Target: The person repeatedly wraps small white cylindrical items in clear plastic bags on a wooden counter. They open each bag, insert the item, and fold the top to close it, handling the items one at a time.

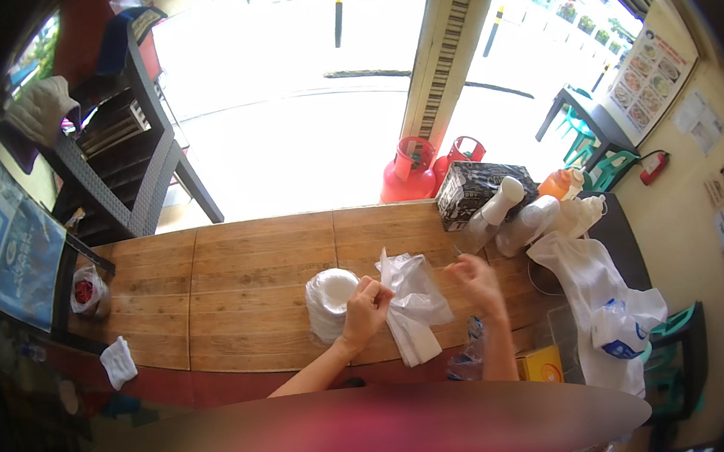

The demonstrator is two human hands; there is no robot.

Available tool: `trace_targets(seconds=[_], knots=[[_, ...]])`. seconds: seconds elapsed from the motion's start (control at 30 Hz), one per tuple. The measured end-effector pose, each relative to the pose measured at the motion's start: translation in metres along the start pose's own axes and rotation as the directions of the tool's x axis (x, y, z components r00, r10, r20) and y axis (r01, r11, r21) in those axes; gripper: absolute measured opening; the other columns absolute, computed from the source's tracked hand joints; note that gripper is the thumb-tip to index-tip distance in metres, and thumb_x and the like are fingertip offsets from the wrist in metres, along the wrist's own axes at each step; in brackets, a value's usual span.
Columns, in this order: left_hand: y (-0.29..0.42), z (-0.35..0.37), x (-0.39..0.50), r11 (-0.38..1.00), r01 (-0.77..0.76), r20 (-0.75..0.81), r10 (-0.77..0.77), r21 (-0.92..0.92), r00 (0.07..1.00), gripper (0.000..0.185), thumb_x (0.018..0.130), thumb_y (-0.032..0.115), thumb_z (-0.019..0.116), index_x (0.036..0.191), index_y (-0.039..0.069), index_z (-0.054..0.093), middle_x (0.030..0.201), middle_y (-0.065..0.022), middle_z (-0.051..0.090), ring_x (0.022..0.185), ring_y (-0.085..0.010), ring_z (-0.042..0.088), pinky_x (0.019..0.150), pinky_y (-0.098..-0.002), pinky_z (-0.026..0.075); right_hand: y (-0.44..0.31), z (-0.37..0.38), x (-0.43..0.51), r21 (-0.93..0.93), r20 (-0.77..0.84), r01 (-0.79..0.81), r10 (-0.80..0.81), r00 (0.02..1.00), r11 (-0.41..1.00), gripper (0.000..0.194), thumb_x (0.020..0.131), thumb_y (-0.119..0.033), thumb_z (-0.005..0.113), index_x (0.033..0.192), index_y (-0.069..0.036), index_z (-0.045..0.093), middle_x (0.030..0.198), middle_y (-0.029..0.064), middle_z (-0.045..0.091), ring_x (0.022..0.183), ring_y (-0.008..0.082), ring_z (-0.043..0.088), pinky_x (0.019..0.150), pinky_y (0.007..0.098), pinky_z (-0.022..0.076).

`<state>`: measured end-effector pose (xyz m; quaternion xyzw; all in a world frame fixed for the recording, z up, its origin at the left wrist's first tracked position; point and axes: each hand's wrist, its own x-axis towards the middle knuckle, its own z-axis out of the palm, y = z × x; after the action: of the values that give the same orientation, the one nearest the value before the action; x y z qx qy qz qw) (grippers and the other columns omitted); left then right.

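Note:
My left hand (pixel 366 308) has its thumb and fingers pinched together at the edge of a thin white plastic bag (pixel 414 295). The bag lies crumpled on the wooden table (pixel 257 287), its lower end folded flat. Directly left of that hand, partly behind it, is a stack of white disposable bowls (pixel 328 293) in clear plastic wrap. My right hand (pixel 480 283) is raised to the right of the bag, apart from it. Its fingers are curled and motion-blurred, and whether they hold anything is unclear.
A black patterned box (pixel 484 183), an orange-topped squeeze bottle (pixel 558 184) and other bottles crowd the back right. A white cloth (pixel 583 281) hangs at right, near a yellow box (pixel 540 365). Red gas cylinders (pixel 408 173) stand beyond the table. A folded white cloth (pixel 118 363) lies at left.

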<state>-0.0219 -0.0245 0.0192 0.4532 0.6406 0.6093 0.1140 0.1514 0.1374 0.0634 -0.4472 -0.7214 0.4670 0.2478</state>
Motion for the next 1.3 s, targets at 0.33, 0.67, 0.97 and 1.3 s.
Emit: trace_targets(seconds=[0.33,0.67,0.97,1.3], knots=[[-0.009,-0.016,-0.018,0.974,-0.171,0.177,0.144,0.148,0.974,0.009,0.077,-0.006,0.059,0.079,0.003,0.062,0.081,-0.0116,0.055,0.075,-0.0296,0.059,0.065,-0.0371,0.047,0.029,0.003,0.041,0.734,0.386,-0.404,0.153,0.91,0.545,0.007,0.094,-0.008,0.052,0.091,-0.005,0.057,0.074,0.008,0.063,0.071,0.0211,0.064,0.064,0.037,0.0537],[-0.029,0.003,-0.032,0.87,-0.098,0.621,-0.262,0.484,0.739,0.013,0.08,0.006,0.058,0.09,0.001,0.065,0.098,-0.0196,0.061,0.091,-0.0376,0.06,0.077,-0.0427,0.049,-0.054,-0.064,0.045,0.859,-0.101,0.084,0.007,0.995,0.505,0.011,0.093,-0.001,0.045,0.1,0.003,0.053,0.092,0.0167,0.066,0.084,0.0255,0.068,0.072,0.0369,0.0606],[0.036,-0.002,0.057,0.87,0.387,0.145,-0.359,-0.306,0.922,0.058,0.089,0.035,0.063,0.131,-0.002,0.046,0.118,-0.0206,0.059,0.106,-0.0264,0.06,0.088,-0.0359,0.048,-0.094,-0.001,0.002,0.872,0.107,-0.025,-0.14,0.984,0.49,0.008,0.093,-0.002,0.049,0.096,0.003,0.054,0.09,0.0166,0.066,0.081,0.0244,0.068,0.075,0.035,0.0586],[0.005,-0.049,0.058,-0.133,0.59,0.605,-0.184,-0.796,0.775,0.03,0.09,0.008,0.056,0.119,0.001,0.054,0.089,-0.0064,0.058,0.092,-0.0182,0.058,0.079,-0.0332,0.05,-0.028,0.013,0.013,0.816,0.547,-0.576,-0.26,0.796,-0.045,0.013,0.094,-0.009,0.046,0.101,-0.004,0.055,0.081,0.0052,0.061,0.059,0.0137,0.053,0.059,0.0268,0.0474]])
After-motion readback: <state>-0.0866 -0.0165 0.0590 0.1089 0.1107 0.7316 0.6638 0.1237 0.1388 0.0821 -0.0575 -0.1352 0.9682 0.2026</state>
